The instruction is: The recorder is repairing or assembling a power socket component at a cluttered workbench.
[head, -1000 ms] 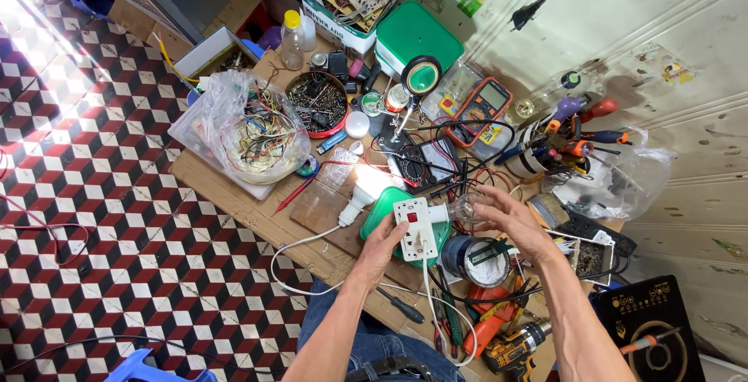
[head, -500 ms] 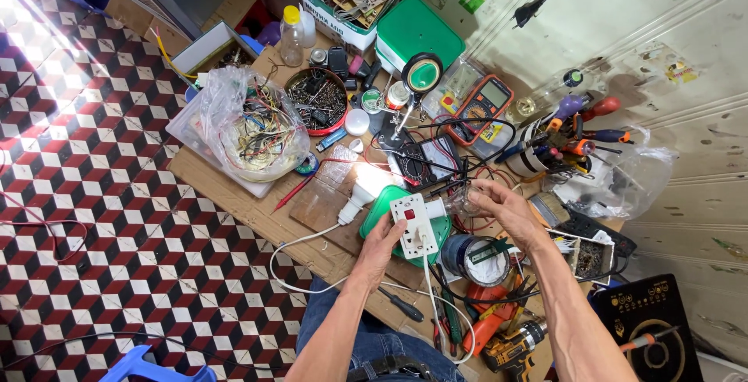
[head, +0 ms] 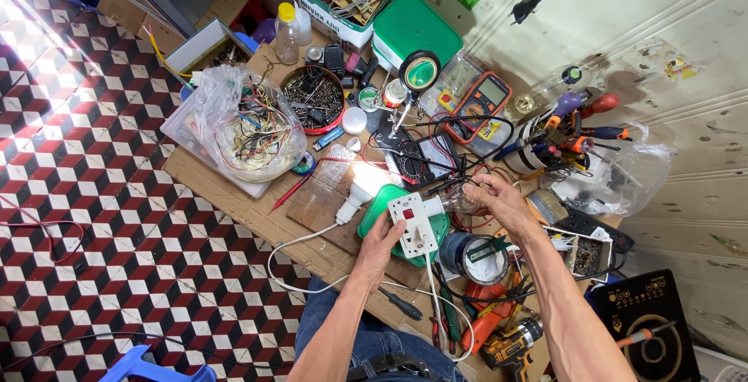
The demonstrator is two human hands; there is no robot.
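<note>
White socket box (head: pixel 414 222) with red switch, flat on green lid (head: pixel 375 209).

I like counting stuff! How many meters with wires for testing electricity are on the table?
2. An orange multimeter lies near the green box at the table's far side. A black meter lies closer, just beyond the white socket box under the left hand. Clutter may hide more.

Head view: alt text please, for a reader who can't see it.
A person's left hand steadies a white socket box on a cluttered workbench, while the right hand is raised beside it near a lit bulb and multimeters.
</note>
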